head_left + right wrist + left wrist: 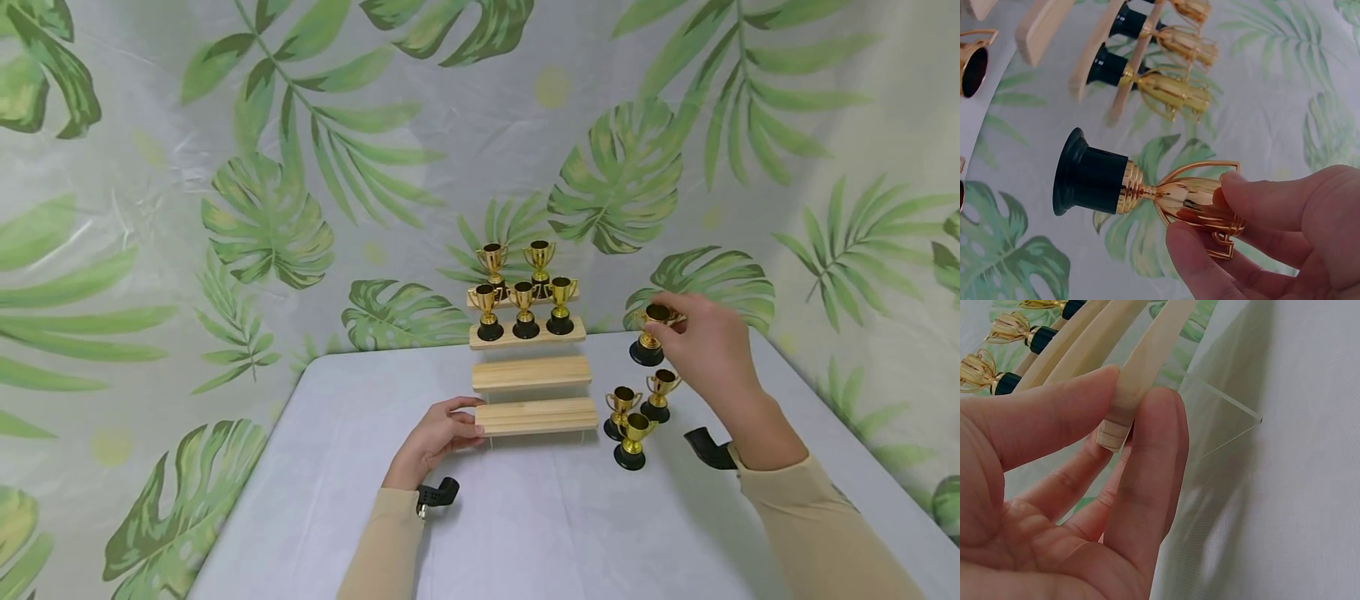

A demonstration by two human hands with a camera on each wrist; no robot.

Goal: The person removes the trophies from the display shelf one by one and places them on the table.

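R hand [705,346] pinches a gold trophy cup [651,333] by its bowl, thumb and fingers [1285,200] curled round it; the cup w/ black base is lifted off the table, to the right of the stepped wooden stand [534,392] and well apart from it. L hand [438,437] grips the left end of the stand's bottom step [536,415], thumb on top, fingers [1147,469] under. Five trophies [523,308] sit on the stand's upper two steps. Three more trophies [636,417] stand on the white table [540,517] just right of the stand's bottom step, below the held cup. Leaf-print backdrop [262,167] hangs behind the stand.
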